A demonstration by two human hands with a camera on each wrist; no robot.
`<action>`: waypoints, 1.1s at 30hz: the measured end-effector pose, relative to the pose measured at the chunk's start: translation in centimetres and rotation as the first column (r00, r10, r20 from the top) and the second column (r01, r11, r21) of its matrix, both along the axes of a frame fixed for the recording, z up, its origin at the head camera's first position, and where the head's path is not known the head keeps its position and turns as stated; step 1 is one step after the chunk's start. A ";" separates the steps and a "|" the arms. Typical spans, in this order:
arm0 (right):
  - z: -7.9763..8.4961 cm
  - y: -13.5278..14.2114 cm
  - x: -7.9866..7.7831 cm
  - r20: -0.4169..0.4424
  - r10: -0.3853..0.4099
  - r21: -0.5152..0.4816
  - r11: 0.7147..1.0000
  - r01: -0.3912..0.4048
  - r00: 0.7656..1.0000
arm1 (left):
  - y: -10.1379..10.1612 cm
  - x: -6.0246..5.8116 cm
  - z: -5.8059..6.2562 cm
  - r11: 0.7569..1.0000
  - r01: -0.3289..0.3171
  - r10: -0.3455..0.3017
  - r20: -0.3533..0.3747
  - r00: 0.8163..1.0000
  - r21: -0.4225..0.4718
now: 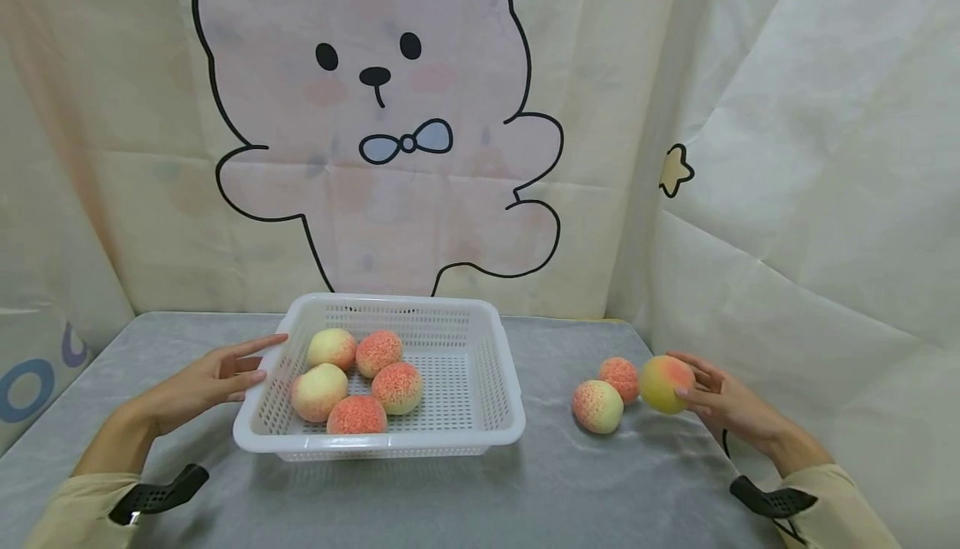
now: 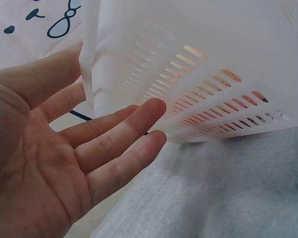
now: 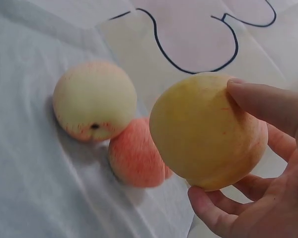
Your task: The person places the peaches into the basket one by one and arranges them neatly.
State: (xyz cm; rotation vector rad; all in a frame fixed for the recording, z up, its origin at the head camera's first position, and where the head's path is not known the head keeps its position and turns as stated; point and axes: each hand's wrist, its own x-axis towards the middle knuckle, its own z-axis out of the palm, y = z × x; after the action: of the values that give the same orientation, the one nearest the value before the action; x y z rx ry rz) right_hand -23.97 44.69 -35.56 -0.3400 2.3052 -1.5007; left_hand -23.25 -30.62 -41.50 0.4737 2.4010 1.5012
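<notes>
Our loosely straight-fingered left hand [image 1: 198, 382] touches the basket [image 1: 450, 442] on its left while our half-curled right hand [image 1: 738, 403] pinches a yellow peach [image 1: 662, 385] just right of two peaches [image 1: 597, 406], and if our hold slips, we might drop it and set that pair rolling.

No letter, word, number or brand can be read in the three views; the only signs are printed drawings. On the back cloth [image 1: 600, 74], above the left fingers [image 1: 258, 343] and mostly to the right of them, stands a big pink bear [image 1: 375, 207] with a blue bow tie [image 1: 407, 143]. Well above the right fingers [image 1: 693, 363], the right cloth [image 1: 810, 199] carries a small yellow star [image 1: 677, 170]. To the left of the left fingers, on the left cloth [image 1: 30, 216], are a blue ring [image 1: 47, 382] and a purple drop [image 1: 73, 361].
</notes>
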 end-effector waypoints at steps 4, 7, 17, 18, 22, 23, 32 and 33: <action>0.3 -1.0 -0.4 -0.036 0.056 -0.047 0.997 -0.058 0.998 | 0.0 0.1 0.0 1.000 -0.004 0.004 0.002 1.000 0.003; 0.4 -1.8 -0.7 -0.072 0.077 -0.044 0.996 -0.080 0.994 | 0.1 0.1 0.0 1.000 -0.007 0.007 0.004 1.000 0.000; 1.1 -4.7 -1.9 -0.094 0.062 0.050 0.997 -0.058 0.994 | 0.0 0.0 0.0 1.000 -0.009 0.009 0.009 1.000 -0.001; 1.2 -5.1 -2.0 -0.094 0.063 0.068 0.996 -0.057 0.994 | 0.0 0.0 0.0 1.000 -0.008 0.008 0.011 1.000 0.001; 1.1 -6.2 -2.7 -0.116 0.092 0.064 0.994 -0.085 0.989 | 0.0 0.0 0.0 1.000 -0.005 0.005 0.014 1.000 0.005; 1.1 -6.5 -2.9 -0.123 0.102 0.051 0.994 -0.097 0.987 | 0.0 0.0 0.0 1.000 -0.004 0.004 0.015 1.000 0.006; 1.0 -8.2 -3.7 -0.098 0.125 0.057 0.991 -0.120 0.987 | -0.1 -0.1 -0.1 1.000 -0.002 0.002 0.020 1.000 0.006; 1.0 -8.4 -3.7 -0.097 0.127 0.052 0.991 -0.123 0.987 | -0.1 -0.1 -0.1 1.000 -0.002 0.002 0.019 1.000 0.006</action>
State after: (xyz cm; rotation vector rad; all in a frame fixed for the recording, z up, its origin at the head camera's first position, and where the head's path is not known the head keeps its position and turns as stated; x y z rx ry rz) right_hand -27.69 36.28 -34.55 -0.5478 2.3429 -1.3974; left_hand -23.36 -30.76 -41.62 0.4567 2.3835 1.5074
